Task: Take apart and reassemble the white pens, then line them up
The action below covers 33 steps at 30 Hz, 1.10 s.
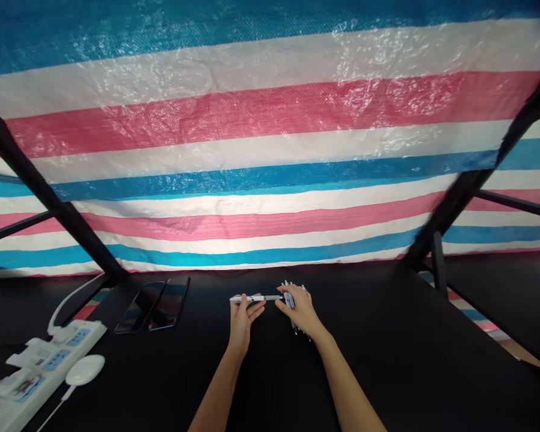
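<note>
My left hand (240, 324) is closed around the near end of a slim white pen (256, 298), pinched between thumb and fingers. The pen lies level and points right, its greyish end reaching the fingertips of my right hand (302, 311). That hand is curled over a bunch of pens (294, 327), whose ends stick out above and below it. A pale, clip-like part shows between its thumb and forefinger. Much of the bunch is hidden by the palm, and whether it also rests on the black table (279, 384) is unclear.
Two dark phones (139, 307) lie side by side at the left. A white power strip (49, 372) with plugs and cables stands at the lower left, beside a round white puck (85, 370) on a cord. Black frame bars (450, 210) and striped sheeting (261, 222) enclose the back.
</note>
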{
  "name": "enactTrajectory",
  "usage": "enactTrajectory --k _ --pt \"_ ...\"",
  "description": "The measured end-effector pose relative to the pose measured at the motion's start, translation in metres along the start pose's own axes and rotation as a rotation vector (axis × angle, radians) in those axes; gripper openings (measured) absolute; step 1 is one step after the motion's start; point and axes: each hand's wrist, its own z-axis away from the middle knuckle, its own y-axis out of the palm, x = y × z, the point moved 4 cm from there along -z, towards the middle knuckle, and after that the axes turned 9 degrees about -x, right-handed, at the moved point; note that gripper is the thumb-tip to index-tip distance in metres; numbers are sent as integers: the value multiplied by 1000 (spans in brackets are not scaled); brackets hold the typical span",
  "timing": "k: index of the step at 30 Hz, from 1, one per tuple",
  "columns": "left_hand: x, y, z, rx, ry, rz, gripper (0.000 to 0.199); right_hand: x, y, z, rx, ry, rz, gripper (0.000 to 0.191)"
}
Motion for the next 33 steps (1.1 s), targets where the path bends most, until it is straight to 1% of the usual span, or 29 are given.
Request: enactTrajectory --k 1,5,10,14,17,21,24,26,28,33 --pt "0 1 0 4 -5 0 34 0 1 0 2 9 4 28" --pt "0 2 2 -3 -5 -14 34 -2 6 1 42 36 18 37" --pt "0 -2 -1 -9 13 -3 35 -3 2 0 27 24 -19 22" --pt "3 -5 -6 15 4 3 37 0 1 2 21 28 -68 33" --pt "5 -5 -6 24 -9 -9 37 4 3 2 36 33 -51 29" --pt "2 -1 -3 60 4 -18 42 4 6 0 71 30 -18 39" --pt "-1 2 -1 98 32 -49 48 0 5 -1 42 61 -45 40" --pt "-2 2 -1 111 51 -72 46 -2 5 -2 27 73 -66 38" --pt "-2 0 -2 92 59 -91 43 -2 5 -2 35 70 -87 35" --pt "3 -8 -9 -9 54 -99 39 4 3 -2 37 34 -163 22"
